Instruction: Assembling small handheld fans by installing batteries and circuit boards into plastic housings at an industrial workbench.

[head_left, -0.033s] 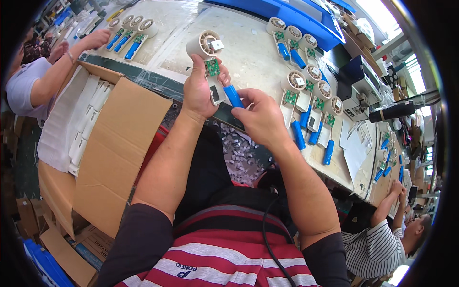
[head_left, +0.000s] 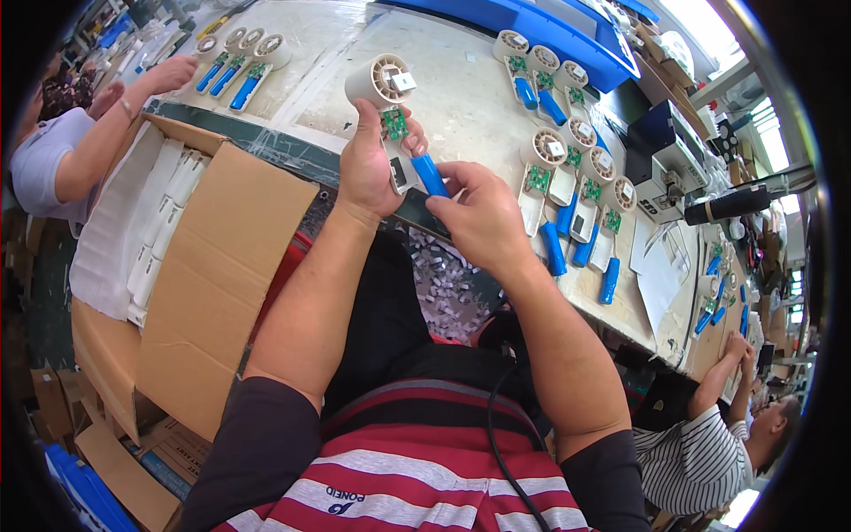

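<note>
- Workshop clutter surrounds one pale desk (head_left: 319,80); one blue tray (head_left: 596,64) lines its far edge.
- Left of the person, before the near edge, one open carton (head_left: 222,275) holds several white parts (head_left: 164,223), too overlapped to count.
- Toward the desk's far left corner lie four round-headed units (head_left: 271,53), with three blue cylinders (head_left: 241,96) visible.
- Left hand (head_left: 365,173): grip wrapped around one white fan unit (head_left: 362,87) above the desk's near edge; its long axis runs away from the person, round head toward the far edge and slightly left.
- Right hand (head_left: 487,217): grip clamped on one blue cell (head_left: 430,176) beside the unit's handle; its axis slants likewise, far end leftward.
- Toward the right edge lie seven more units (head_left: 547,149): three near the tray, four closer.
</note>
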The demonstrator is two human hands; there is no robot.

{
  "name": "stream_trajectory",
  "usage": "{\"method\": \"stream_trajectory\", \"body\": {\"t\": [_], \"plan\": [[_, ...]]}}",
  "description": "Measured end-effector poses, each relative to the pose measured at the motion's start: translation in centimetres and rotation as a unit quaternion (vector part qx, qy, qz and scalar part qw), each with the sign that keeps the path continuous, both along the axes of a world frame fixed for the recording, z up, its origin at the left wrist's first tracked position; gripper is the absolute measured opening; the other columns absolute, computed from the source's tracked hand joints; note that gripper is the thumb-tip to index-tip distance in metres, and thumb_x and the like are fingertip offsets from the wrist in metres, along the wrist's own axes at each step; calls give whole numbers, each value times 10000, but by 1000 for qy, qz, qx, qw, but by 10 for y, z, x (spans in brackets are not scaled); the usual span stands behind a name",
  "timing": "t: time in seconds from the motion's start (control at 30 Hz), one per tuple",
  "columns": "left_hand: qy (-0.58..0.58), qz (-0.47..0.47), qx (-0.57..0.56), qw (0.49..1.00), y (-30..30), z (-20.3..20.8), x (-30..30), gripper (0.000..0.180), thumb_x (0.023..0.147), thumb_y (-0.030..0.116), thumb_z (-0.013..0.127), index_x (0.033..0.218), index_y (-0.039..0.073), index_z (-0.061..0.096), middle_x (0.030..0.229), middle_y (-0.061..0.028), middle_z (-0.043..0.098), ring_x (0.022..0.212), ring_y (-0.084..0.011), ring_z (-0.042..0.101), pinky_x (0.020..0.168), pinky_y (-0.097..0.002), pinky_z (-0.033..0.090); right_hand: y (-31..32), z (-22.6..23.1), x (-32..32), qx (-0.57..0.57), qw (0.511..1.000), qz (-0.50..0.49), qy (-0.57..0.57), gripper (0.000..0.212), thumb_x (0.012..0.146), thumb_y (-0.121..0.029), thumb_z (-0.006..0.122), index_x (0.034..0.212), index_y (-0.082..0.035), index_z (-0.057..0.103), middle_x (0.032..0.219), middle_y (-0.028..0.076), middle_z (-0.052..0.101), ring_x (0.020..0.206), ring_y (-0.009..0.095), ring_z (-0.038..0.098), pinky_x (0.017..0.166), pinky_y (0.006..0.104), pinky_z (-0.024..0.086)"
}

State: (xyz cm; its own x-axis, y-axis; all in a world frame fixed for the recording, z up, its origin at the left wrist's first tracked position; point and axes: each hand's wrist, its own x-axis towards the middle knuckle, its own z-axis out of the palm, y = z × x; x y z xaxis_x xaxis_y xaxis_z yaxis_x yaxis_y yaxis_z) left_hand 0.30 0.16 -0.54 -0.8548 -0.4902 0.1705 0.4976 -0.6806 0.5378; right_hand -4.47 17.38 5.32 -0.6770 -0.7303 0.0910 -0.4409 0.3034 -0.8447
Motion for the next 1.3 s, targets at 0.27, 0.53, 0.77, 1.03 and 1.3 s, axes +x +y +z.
{"method": "stream_trajectory", "body": {"t": [0.27,0.53,0.77,1.03,1.3], "plan": [[-2,1,-5,1000,0,-1,-1,634,1052,665,478,1147,44,560,862,-80,591,825,-201,606,763,-343,531,-18,-6,7,-8,996,10,89,366,863,-132,748,1211,-26,713,1023,201,673,992,397,667,885,483,532],[-8,24,-5,1000,0,-1,-2,653,1067,653,447,1197,28,583,934,-95,638,860,-193,627,799,-334,543,-23,2,12,33,994,-3,104,389,897,-151,720,1262,-18,707,1064,235,667,1034,428,659,937,504,523],[-28,20,-19,999,3,1,-4,659,1075,659,414,1185,31,581,947,-87,628,862,-188,619,795,-341,541,-26,6,12,32,994,-22,106,382,892,-141,704,1249,-8,715,1057,243,657,1022,435,656,933,505,524],[-60,35,-44,997,9,9,-1,685,1066,692,374,1170,44,568,938,-79,611,853,-184,593,769,-334,527,-39,-4,11,-5,994,-60,92,296,852,-130,729,1112,12,723,1016,228,659,969,406,657,898,488,531],[-38,-1,-37,999,3,2,2,212,1041,158,671,1179,41,562,974,-69,604,864,-182,585,778,-310,520,-32,-19,7,-120,984,-57,-117,222,797,-51,787,991,7,696,961,144,689,804,247,697,729,390,562]]}}
